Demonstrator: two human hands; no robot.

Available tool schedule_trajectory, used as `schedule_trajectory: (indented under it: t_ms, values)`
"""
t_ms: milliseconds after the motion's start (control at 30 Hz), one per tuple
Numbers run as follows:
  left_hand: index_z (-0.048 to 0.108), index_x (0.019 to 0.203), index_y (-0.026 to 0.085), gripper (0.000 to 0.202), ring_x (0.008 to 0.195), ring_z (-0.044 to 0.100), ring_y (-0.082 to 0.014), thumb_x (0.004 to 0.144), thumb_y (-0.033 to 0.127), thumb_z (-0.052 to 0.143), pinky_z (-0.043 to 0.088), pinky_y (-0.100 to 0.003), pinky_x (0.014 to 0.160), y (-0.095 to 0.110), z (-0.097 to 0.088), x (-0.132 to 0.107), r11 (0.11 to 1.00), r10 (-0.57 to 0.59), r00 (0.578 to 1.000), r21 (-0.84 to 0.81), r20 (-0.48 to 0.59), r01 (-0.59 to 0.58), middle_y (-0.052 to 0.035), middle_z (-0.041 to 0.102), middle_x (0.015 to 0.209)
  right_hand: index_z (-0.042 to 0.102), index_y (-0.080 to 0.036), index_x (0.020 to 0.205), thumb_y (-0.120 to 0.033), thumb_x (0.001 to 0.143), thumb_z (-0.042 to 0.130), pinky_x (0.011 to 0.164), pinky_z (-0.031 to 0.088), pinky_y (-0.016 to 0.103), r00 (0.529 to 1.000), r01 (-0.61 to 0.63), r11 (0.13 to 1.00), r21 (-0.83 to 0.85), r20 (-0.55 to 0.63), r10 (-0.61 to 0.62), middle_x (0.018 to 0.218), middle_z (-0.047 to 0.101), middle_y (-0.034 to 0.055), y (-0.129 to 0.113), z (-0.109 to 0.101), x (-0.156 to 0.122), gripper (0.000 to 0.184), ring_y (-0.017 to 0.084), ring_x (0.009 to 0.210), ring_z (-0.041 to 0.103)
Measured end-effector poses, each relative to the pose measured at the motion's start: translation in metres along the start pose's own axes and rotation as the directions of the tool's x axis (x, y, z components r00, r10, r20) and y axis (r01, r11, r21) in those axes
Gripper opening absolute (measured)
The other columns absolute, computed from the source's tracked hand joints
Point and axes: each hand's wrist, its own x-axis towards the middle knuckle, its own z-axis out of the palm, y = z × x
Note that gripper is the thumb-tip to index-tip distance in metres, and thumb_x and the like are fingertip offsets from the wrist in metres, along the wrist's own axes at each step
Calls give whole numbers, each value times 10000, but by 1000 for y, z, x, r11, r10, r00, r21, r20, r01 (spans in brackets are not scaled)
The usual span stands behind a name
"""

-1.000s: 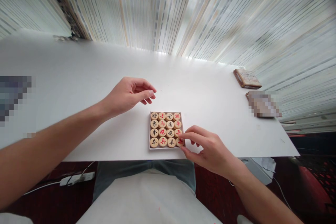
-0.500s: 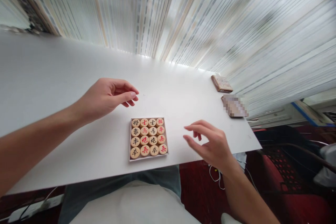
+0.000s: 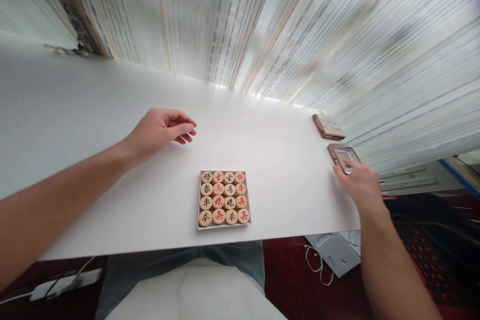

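Note:
A shallow open box (image 3: 199,200) lies near the table's front edge, filled with rows of round Chinese chess pieces (image 3: 224,198) marked in black and red characters. My left hand (image 3: 165,129) hovers above the table, to the left of and beyond this box, its fingers loosely curled with nothing in them. At the table's right end, my right hand (image 3: 358,180) is at the near side of a brown box lid (image 3: 336,156), thumb outside the rim and fingertips over its inside. Part of the lid is hidden behind the hand.
A closed brown box (image 3: 328,126) sits just beyond the lid. A striped curtain (image 3: 240,25) hangs along the table's far edge. Below are a power strip (image 3: 65,284) on the left, and a white cable (image 3: 318,265) and a grey panel (image 3: 335,252) on the right.
My right hand has moved away to the right, from beside the chess box to the brown lid. My left hand stays in about the same place. The view has shifted slightly.

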Motion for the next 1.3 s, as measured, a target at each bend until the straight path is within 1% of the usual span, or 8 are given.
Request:
schedule_trajectory:
  t_ms: [400, 533, 600, 667, 733, 800, 967, 1300]
  values:
    - [764, 987, 144, 309, 806, 747, -209, 853, 422, 759, 625, -374, 801, -2, -18, -20, 989, 9, 1000, 147, 2, -9, -104, 787, 939, 820, -164, 916, -356, 847, 632, 777, 429, 435, 1000, -26, 998, 54, 11, 25, 826, 761, 149, -25, -8, -13, 278, 317, 786, 647]
    - [694, 1330, 185, 776, 1246, 686, -344, 731, 647, 864, 590, -519, 1074, 6, 2, -60, 840, 266, 923, 402, 277, -363, -170, 699, 1372, 821, -219, 1001, -483, 843, 725, 751, 488, 376, 998, -28, 971, 239, -45, 40, 752, 747, 57, -64, -36, -50, 322, 252, 743, 699]
    - [527, 1546, 215, 1135, 1508, 480, -423, 606, 714, 920, 440, -606, 1253, 6, 18, -84, 695, 363, 814, 449, 454, -561, -208, 489, 1627, 829, -225, 978, -490, 802, 811, 699, 491, 375, 992, -82, 808, 583, -27, 120, 774, 759, 61, -90, -53, -69, 318, 231, 696, 676]
    - [408, 1631, 232, 1290, 1610, 297, -481, 557, 688, 957, 357, -662, 1291, 2, 33, -101, 579, 358, 742, 489, 566, -652, -230, 313, 1732, 819, -232, 894, -451, 742, 901, 591, 433, 349, 986, -141, 522, 841, 75, 146, 694, 708, 40, -116, -70, -83, 279, 187, 601, 571]
    - [326, 1669, 220, 1300, 1638, 198, -513, 604, 639, 944, 296, -703, 1300, -4, 44, -108, 523, 330, 726, 523, 604, -673, -254, 206, 1764, 803, -235, 841, -394, 692, 953, 546, 404, 310, 977, -207, 148, 967, 197, 76, 734, 721, 47, -139, -85, -91, 264, 171, 619, 568]
    - [248, 1695, 203, 1239, 1642, 187, -509, 696, 572, 882, 284, -703, 1296, -9, 48, -104, 514, 287, 736, 550, 613, -658, -263, 163, 1769, 805, -220, 838, -342, 692, 963, 528, 408, 273, 973, -232, -50, 971, 233, -3, 820, 750, 69, -155, -96, -92, 248, 162, 667, 594]
    - [159, 1709, 141, 1150, 1600, 293, -461, 805, 542, 745, 326, -619, 1279, -13, 48, -88, 573, 220, 759, 548, 613, -609, -281, 227, 1731, 791, -204, 856, -299, 752, 938, 506, 409, 230, 963, -231, -195, 953, 195, -186, 798, 717, 32, -174, -107, -88, 204, 96, 600, 490]
    - [218, 1688, 132, 1183, 1430, 447, -416, 751, 564, 796, 343, -560, 1249, -12, 53, -51, 635, 224, 791, 530, 569, -562, -230, 447, 1576, 704, -150, 792, -335, 735, 974, 477, 312, 272, 936, -231, -273, 934, 137, -323, 721, 615, 6, -201, -110, -72, 333, 83, 539, 426]
